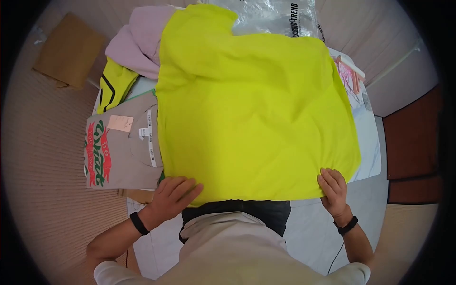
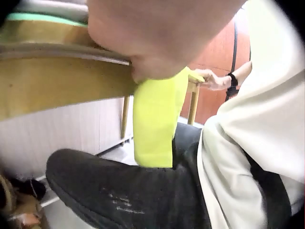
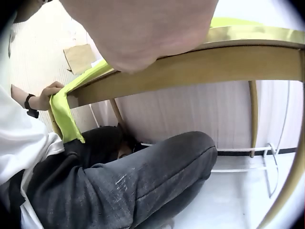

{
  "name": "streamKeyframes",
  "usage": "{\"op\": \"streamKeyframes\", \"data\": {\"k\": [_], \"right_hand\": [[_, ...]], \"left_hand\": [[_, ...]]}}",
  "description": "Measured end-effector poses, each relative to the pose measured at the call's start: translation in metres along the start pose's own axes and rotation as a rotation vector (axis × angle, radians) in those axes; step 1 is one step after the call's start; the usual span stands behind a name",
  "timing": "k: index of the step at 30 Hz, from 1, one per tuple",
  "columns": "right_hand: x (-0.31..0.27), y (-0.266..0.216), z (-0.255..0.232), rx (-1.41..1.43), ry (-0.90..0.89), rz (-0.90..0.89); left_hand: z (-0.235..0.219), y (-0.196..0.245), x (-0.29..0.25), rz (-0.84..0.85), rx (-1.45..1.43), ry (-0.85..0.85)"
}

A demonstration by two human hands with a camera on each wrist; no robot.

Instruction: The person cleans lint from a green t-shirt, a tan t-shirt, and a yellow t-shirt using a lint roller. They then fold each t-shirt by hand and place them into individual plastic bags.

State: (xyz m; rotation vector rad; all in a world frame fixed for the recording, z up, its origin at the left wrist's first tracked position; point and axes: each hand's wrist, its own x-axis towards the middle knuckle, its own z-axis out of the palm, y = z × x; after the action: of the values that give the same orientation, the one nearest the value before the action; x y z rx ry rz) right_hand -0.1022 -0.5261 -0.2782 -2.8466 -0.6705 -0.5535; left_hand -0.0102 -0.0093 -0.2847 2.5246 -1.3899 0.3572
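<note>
A bright yellow-green cloth (image 1: pixel 256 118) lies spread over the table, its near edge hanging over the rim above the person's lap. At its near left corner the left hand (image 1: pixel 175 195) rests with fingers extended on the cloth. The right hand (image 1: pixel 334 191) lies on the near right corner, fingers slightly bent over the fabric. Seen from the left wrist, the cloth (image 2: pixel 155 121) drops below the table edge, with the right hand (image 2: pixel 214 80) at its far end. The right wrist view shows the left hand (image 3: pixel 47 95) beside the hanging cloth (image 3: pixel 64 112); undersides of both hands are mostly hidden.
Left of the cloth lies a folded grey printed shirt (image 1: pixel 137 142) with a tag (image 1: pixel 120 123). Behind it are a black-lined yellow garment (image 1: pixel 114 85) and a lilac one (image 1: pixel 137 42). A clear plastic bag (image 1: pixel 275 19) is at the back, pink items (image 1: pixel 349 76) at the right.
</note>
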Motion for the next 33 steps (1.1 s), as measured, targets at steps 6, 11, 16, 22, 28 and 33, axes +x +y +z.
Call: {"op": "streamKeyframes", "data": {"k": [6, 11, 16, 22, 28, 33], "right_hand": [[-0.002, -0.021, -0.021, 0.259, 0.247, 0.341], [0.037, -0.002, -0.080, 0.375, 0.634, 0.281], [0.100, 0.020, -0.163, 0.247, 0.739, 0.165], [0.197, -0.067, -0.187, 0.103, 0.603, -0.204], [0.251, -0.115, -0.204, 0.831, 0.415, 0.030], [0.275, -0.103, -0.211, 1.121, 0.311, 0.216]], "left_hand": [[-0.028, 0.007, 0.022, -0.012, -0.236, 0.196], [-0.100, 0.011, 0.067, -0.152, -0.327, 0.472], [-0.175, -0.031, 0.110, -0.217, -0.104, 0.861], [-0.286, 0.029, 0.216, 0.064, -0.125, 0.412], [-0.316, 0.089, 0.282, 0.174, -0.351, 0.167], [-0.254, 0.023, 0.314, 0.240, -0.695, 0.235]]}}
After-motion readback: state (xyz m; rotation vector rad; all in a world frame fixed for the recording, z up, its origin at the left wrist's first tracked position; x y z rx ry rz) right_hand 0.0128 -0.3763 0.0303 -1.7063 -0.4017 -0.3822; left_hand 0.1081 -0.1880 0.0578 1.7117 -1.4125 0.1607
